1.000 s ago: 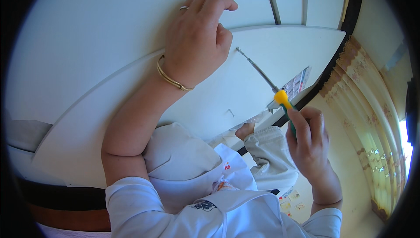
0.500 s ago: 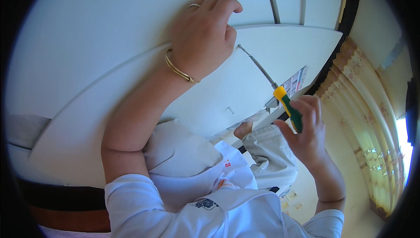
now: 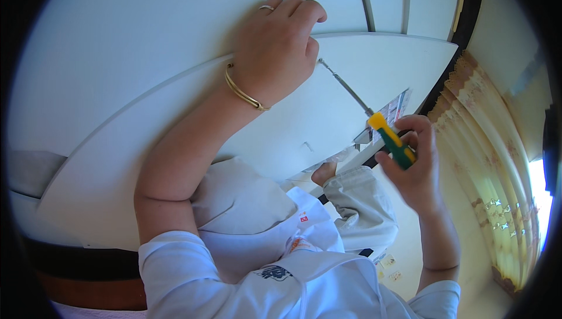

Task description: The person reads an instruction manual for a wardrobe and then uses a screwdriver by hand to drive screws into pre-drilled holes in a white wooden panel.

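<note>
A screwdriver with a green and yellow handle slants up and left from my right hand. My right thumb and fingers are loosely closed around the handle's end. The metal shaft ends at a small dark screw or hole in the white board. My left hand, with a ring and a gold bangle at the wrist, lies over the board's far edge beside the tip. Its fingers are bent, and their tips are partly hidden. A small bent metal piece lies on the board, nearer to me.
Behind the board stands a large white panel with a dark gap on its right. A printed sheet is near the board's right end. My bent leg is below it, with a grey cushion-like bundle alongside. Patterned curtains hang at right.
My right fingers have shifted around the handle, which has turned slightly and swung a little to the right. My left hand has slid slightly right and nearer. The shaft tip stays in place.
</note>
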A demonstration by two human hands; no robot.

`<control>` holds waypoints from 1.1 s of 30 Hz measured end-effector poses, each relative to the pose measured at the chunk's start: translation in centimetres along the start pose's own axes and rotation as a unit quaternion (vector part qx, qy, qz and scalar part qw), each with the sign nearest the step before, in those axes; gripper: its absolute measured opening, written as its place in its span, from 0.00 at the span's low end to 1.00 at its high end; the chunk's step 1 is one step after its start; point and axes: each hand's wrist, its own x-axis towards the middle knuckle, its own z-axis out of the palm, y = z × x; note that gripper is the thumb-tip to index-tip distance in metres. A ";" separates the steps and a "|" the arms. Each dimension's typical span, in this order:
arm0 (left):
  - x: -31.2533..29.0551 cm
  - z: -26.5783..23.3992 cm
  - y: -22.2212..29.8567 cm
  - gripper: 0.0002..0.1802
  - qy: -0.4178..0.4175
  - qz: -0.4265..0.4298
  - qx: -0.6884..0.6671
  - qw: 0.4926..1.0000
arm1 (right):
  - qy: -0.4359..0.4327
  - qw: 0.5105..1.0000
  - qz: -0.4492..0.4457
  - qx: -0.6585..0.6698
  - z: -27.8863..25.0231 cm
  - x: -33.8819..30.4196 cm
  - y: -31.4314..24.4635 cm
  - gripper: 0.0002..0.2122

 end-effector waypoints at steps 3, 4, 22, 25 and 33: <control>-0.1 -0.1 0.0 0.14 -0.011 -0.006 0.007 1.000 | 0.041 0.941 -0.203 -0.270 0.6 0.0 0.5 0.18; 0.0 -0.1 0.0 0.14 -0.012 -0.005 0.009 1.000 | 0.032 0.917 -0.239 -0.317 0.5 0.0 0.5 0.19; -0.3 -0.2 0.1 0.14 -0.002 0.004 0.015 1.000 | -0.115 0.878 -0.293 -0.361 -1.4 0.2 0.1 0.17; -0.3 -0.3 0.1 0.14 0.003 0.008 0.012 1.000 | -0.060 0.869 -0.316 -0.377 -0.5 0.3 0.4 0.13; -0.1 -0.3 0.1 0.14 0.010 0.009 0.019 1.000 | 0.029 0.843 0.274 0.461 -0.2 -0.3 -1.4 0.05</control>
